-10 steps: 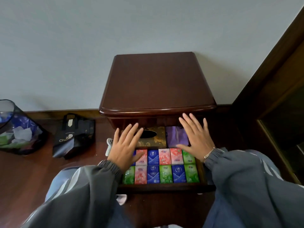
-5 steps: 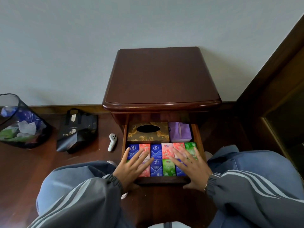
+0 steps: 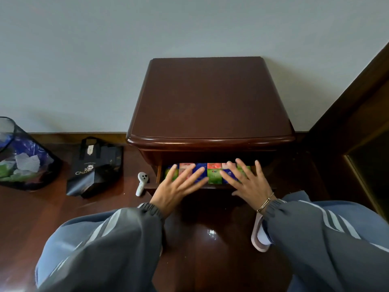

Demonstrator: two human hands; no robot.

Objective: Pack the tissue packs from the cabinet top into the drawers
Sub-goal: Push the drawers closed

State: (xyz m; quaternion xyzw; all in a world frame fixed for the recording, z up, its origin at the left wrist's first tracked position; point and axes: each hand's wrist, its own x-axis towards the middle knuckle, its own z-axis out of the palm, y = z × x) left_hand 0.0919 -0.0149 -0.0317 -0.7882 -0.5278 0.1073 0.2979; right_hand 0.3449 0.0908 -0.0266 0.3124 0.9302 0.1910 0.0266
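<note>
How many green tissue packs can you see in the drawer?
3 show: one green pack at the left end of the drawer, by the left hand; one in the middle; one behind fingers of the right hand. More may be hidden.

Black bag: "Cha…" legible; print on tissue packs blurred.

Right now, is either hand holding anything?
Left hand: open, fingers spread over the packs, holding nothing.
Right hand: open, fingers spread over the packs too, holding nothing.
</note>
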